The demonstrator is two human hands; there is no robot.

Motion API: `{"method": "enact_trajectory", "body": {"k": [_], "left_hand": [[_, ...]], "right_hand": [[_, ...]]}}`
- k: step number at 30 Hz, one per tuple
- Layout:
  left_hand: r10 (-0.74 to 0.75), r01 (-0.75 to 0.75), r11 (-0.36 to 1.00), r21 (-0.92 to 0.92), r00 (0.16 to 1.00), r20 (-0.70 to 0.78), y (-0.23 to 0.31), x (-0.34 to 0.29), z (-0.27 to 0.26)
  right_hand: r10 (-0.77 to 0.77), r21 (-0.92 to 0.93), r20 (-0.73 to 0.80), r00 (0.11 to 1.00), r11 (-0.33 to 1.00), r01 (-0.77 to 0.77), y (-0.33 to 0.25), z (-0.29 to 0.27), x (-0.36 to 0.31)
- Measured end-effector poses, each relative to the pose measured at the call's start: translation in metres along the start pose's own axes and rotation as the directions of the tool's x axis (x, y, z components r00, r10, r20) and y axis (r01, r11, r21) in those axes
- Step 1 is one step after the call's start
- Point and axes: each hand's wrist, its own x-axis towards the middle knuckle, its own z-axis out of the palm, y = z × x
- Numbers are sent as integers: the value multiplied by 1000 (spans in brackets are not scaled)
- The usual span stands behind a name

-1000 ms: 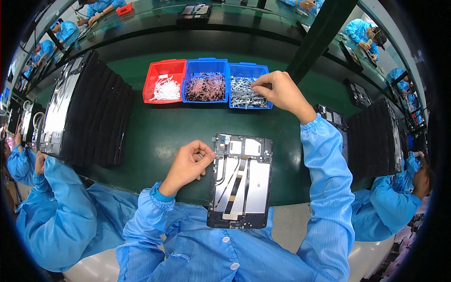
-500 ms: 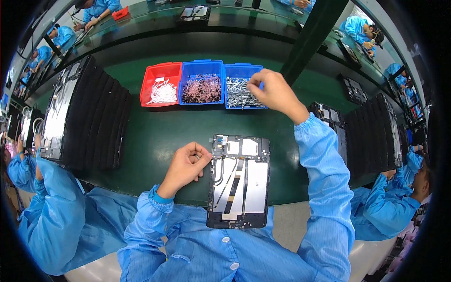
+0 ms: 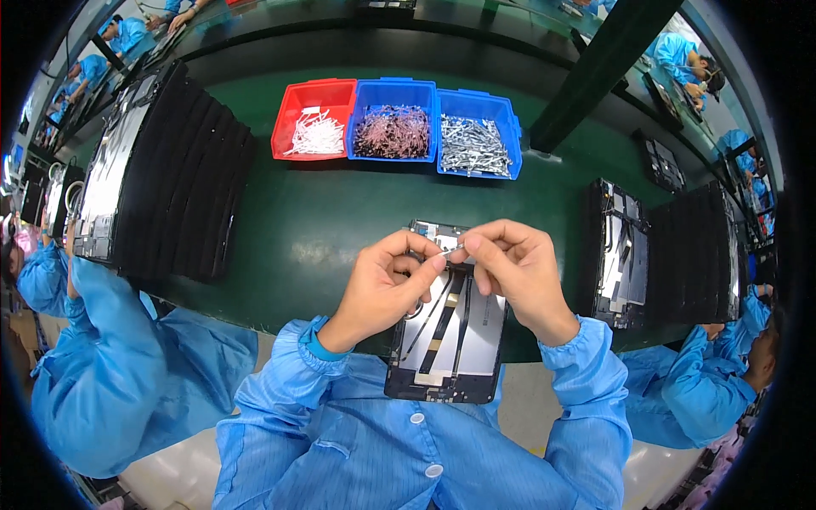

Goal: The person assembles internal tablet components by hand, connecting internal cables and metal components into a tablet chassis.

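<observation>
A small silvery strip (image 3: pixel 448 252) is pinched at its two ends between the fingertips of my left hand (image 3: pixel 387 285) and my right hand (image 3: pixel 523 276). Both hands are closed in a pinch, just above the upper end of an opened tablet (image 3: pixel 478 340). The tablet has a black frame, a large silver panel and dark flat cables running down it; its near end juts past the table edge toward my body. My fingers cover much of its upper end. Beyond it, a blue bin (image 3: pixel 517 136) holds many similar silvery strips.
A second blue bin (image 3: pixel 395 84) with reddish-brown parts and a red bin (image 3: pixel 285 132) with white parts adjoin it. Stacks of black-framed devices stand left (image 3: pixel 170 187) and right (image 3: pixel 688 255) on the green table (image 3: pixel 314 229). A dark green post (image 3: pixel 595 81) rises right. Co-workers sit on both sides.
My right hand has come back from the right blue bin to meet my left hand over the tablet, with a silvery strip now between them. My left hand moved right; the view shifted slightly.
</observation>
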Motion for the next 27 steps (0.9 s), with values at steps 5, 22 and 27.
{"method": "enact_trajectory", "body": {"k": [5,22,27], "left_hand": [[25,-19,992,126,999,-42,1,-5,-6],[-65,78,980,182,995,-76,16,-7,-9],[-167,162,968,189,986,11,18,-3,-15]], "right_hand": [[-40,-215,99,994,975,60,15,-7,-8],[-306,-471,196,932,804,363,25,-2,-3],[-275,-512,254,927,775,370,17,-6,-3]]}}
